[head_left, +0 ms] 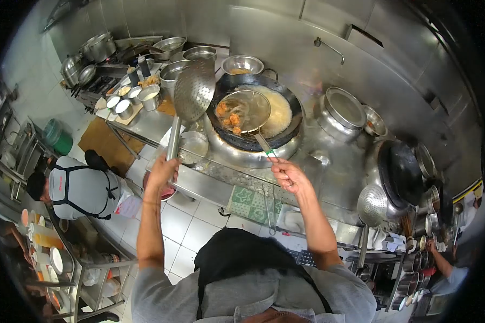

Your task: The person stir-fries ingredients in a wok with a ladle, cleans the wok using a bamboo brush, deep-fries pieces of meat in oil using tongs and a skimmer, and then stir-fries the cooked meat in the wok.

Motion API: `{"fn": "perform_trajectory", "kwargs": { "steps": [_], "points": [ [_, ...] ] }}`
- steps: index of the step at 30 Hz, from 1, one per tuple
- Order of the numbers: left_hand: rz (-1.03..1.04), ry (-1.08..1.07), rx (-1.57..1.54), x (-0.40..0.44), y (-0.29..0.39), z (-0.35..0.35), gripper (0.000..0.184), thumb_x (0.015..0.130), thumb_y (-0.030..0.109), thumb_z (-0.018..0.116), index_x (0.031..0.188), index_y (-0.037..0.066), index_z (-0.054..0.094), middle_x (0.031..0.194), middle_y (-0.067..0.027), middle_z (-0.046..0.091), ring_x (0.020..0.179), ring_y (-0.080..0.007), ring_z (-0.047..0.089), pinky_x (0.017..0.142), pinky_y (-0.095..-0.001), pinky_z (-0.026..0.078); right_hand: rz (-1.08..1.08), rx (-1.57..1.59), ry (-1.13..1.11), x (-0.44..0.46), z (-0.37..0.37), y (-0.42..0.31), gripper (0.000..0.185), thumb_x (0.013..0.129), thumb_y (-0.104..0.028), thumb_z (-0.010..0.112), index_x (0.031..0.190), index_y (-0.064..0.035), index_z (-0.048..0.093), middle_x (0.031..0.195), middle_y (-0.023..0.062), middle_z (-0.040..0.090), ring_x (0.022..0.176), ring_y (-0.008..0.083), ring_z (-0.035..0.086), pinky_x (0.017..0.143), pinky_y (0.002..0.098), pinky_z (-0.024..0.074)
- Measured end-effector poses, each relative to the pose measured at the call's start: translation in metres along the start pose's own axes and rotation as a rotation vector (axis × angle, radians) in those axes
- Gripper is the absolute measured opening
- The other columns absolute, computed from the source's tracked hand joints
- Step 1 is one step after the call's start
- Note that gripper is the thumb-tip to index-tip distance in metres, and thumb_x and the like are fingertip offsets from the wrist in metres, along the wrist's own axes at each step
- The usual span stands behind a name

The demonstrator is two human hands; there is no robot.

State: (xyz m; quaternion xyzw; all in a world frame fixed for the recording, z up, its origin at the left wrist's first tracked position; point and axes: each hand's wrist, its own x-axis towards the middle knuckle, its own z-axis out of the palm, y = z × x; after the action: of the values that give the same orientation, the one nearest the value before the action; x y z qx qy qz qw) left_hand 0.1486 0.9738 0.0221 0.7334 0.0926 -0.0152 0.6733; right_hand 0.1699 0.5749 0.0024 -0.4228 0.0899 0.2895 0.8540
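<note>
My left hand (162,171) is closed round the handle of a large perforated skimmer (195,89), raised at the left side of the wok. In my right hand (289,176) is the handle of a round wire-mesh strainer (256,107), held over the wok (296,102). Several orange-brown fried pieces (233,119) show at the strainer's left side; whether they lie in it or in the oil, I cannot tell. Pale, foamy oil (280,110) fills the wok to the right of the strainer.
A metal bowl (242,65) stands behind the wok, and a lidded pot (344,110) is to its right. Small containers (124,109) crowd the left counter. Another skimmer (372,205) lies at right. A co-worker in a grey shirt (83,185) is at left; another person's arm (441,258) shows at right.
</note>
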Motion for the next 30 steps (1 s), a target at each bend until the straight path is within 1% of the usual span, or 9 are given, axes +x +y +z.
{"fn": "perform_trajectory", "kwargs": {
  "steps": [3, 6, 8, 14, 20, 24, 26, 28, 30],
  "points": [
    [-0.164, 0.09, -0.235, -0.033, -0.025, 0.007, 0.011, 0.079, 0.01, 0.06, 0.083, 0.004, 0.051, 0.06, -0.0032, 0.05, 0.041, -0.012, 0.047, 0.036, -0.0274, 0.04, 0.01, 0.002, -0.004, -0.01, 0.008, 0.005, 0.031, 0.091, 0.0, 0.044, 0.123, -0.0017, 0.044, 0.071, 0.0012, 0.046, 0.04, 0.0022, 0.031, 0.029, 0.0184, 0.0236],
    [-0.193, 0.058, -0.345, -0.053, -0.065, 0.008, 0.008, 0.082, 0.008, 0.057, 0.084, 0.004, 0.051, 0.062, -0.0035, 0.049, 0.042, -0.0127, 0.045, 0.036, -0.0276, 0.039, -0.005, -0.055, 0.016, -0.023, 0.006, 0.008, 0.032, 0.092, -0.002, 0.044, 0.124, -0.0032, 0.043, 0.071, 0.0012, 0.046, 0.04, 0.0023, 0.031, 0.028, 0.0183, 0.0237],
    [-0.349, -0.011, -0.48, -0.07, -0.08, 0.017, 0.008, 0.083, 0.008, 0.057, 0.082, 0.005, 0.05, 0.064, -0.0031, 0.049, 0.043, -0.0113, 0.044, 0.037, -0.0273, 0.038, -0.015, -0.101, 0.021, -0.033, 0.004, 0.008, 0.032, 0.093, -0.002, 0.045, 0.125, -0.0038, 0.042, 0.072, 0.0012, 0.046, 0.04, 0.0022, 0.031, 0.028, 0.0181, 0.0236],
    [-0.467, -0.065, -0.813, -0.085, -0.082, 0.051, 0.014, 0.082, 0.009, 0.06, 0.076, 0.007, 0.048, 0.061, -0.0014, 0.048, 0.044, -0.0103, 0.044, 0.038, -0.0256, 0.036, 0.019, -0.017, 0.059, -0.035, 0.012, 0.002, 0.036, 0.093, -0.004, 0.046, 0.128, -0.0035, 0.041, 0.072, 0.0008, 0.045, 0.04, 0.0022, 0.032, 0.027, 0.0176, 0.0236],
    [-0.54, -0.156, -0.993, -0.087, -0.075, 0.056, 0.012, 0.085, 0.009, 0.057, 0.079, 0.008, 0.047, 0.062, 0.0003, 0.047, 0.044, -0.0078, 0.04, 0.039, -0.0237, 0.034, 0.003, 0.099, -0.075, -0.031, 0.038, 0.016, 0.032, 0.093, -0.004, 0.046, 0.125, -0.0028, 0.046, 0.071, 0.0007, 0.045, 0.04, 0.0026, 0.032, 0.027, 0.0182, 0.0228],
    [-0.603, -0.134, -1.082, -0.095, -0.061, 0.051, 0.013, 0.088, 0.011, 0.053, 0.077, 0.009, 0.046, 0.062, 0.0042, 0.043, 0.043, -0.0036, 0.036, 0.036, -0.0192, 0.03, -0.072, -0.281, -0.034, -0.029, 0.061, 0.04, 0.036, 0.094, -0.005, 0.046, 0.129, -0.0016, 0.043, 0.067, 0.0006, 0.047, 0.038, 0.0043, 0.03, 0.029, 0.0212, 0.0232],
    [-0.592, -0.199, -1.153, -0.092, -0.07, 0.045, 0.015, 0.086, 0.01, 0.056, 0.076, 0.01, 0.045, 0.062, 0.0025, 0.045, 0.044, -0.0052, 0.039, 0.038, -0.0205, 0.032, -0.182, -0.588, 0.085, -0.029, 0.07, 0.052, 0.035, 0.095, -0.005, 0.044, 0.13, -0.0016, 0.045, 0.068, -0.0005, 0.048, 0.04, 0.0043, 0.032, 0.033, 0.0219, 0.0261],
    [-0.569, -0.227, -1.184, -0.089, -0.073, 0.043, 0.015, 0.086, 0.011, 0.055, 0.075, 0.01, 0.045, 0.061, 0.0029, 0.044, 0.044, -0.0052, 0.038, 0.038, -0.0208, 0.032, -0.242, -0.662, 0.061, -0.023, 0.065, 0.062, 0.034, 0.096, -0.006, 0.044, 0.13, -0.0028, 0.049, 0.068, -0.0019, 0.049, 0.046, 0.0035, 0.037, 0.04, 0.0206, 0.0298],
    [-0.561, -0.214, -1.198, -0.089, -0.076, 0.042, 0.016, 0.087, 0.011, 0.054, 0.075, 0.01, 0.044, 0.061, 0.0032, 0.043, 0.044, -0.0051, 0.038, 0.037, -0.0209, 0.031, -0.5, -0.825, 0.085, -0.015, 0.056, 0.065, 0.035, 0.096, -0.005, 0.043, 0.13, -0.0044, 0.051, 0.068, -0.0033, 0.049, 0.053, 0.0025, 0.041, 0.046, 0.0192, 0.032]
  ]
}}
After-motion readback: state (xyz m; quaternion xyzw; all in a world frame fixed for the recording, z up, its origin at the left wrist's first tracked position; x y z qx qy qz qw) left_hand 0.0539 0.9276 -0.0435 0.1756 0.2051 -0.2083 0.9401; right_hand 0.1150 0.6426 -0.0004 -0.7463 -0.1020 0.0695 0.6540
